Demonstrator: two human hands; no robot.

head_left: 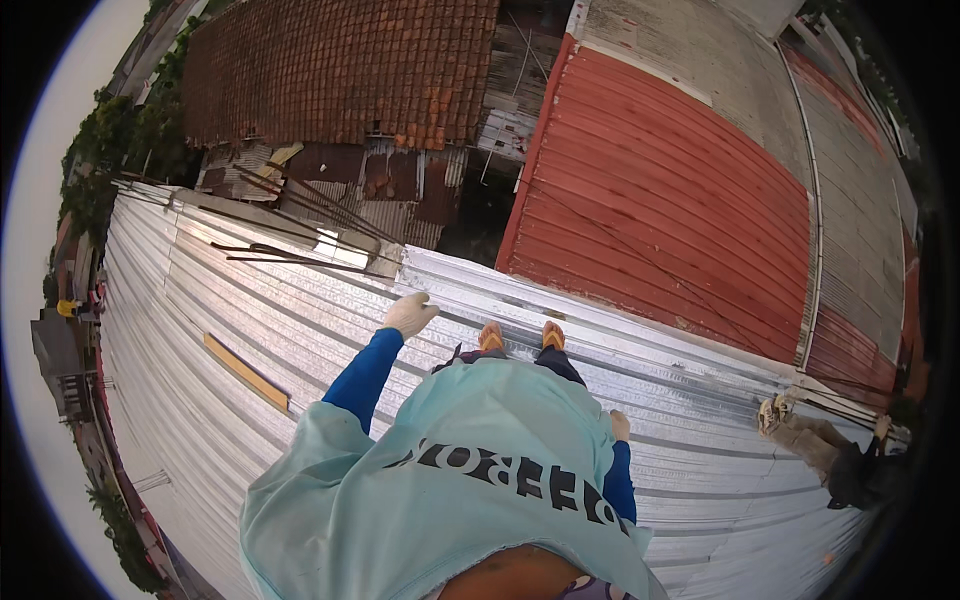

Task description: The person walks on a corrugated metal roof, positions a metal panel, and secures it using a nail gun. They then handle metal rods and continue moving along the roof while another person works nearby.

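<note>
Standing on a corrugated galvanised metal roof (300, 330), the person looks straight down past a light teal shirt (470, 470) at two feet in orange sandals (520, 337), which rest near the upper edge of the sheeting at the centre of the frame.

Left hand (410, 313): gloved in a pale work glove, extended forward on a blue sleeve, fingers spread loosely and gripping nothing. It hovers over or just touches the ribbed sheeting close to the roof edge; contact cannot be confirmed.

Right hand (620, 425): only partly visible beside the shirt at centre right. Whether its fingers are open or closed cannot be told; no object is seen in it.

Progress, as a judgement: the sheeting appears laid across the whole visible slope, from the left of the frame to the lower right. No tool or fastener is visible in either hand, so no fixing step can be confirmed as under way.

Count:
- Wooden batten (247, 372), yellowish: one, lying loose on the sheeting at centre left.
- Steel reinforcing rods (300, 255): several, projecting from a concrete edge at upper left; exact number unclear.
- Second person (835, 450): one, on the sheeting at the right edge.
- Neighbouring roofs: one red-painted metal roof (680, 190) at upper right, one clay tile roof (340, 70) at upper centre.
</note>
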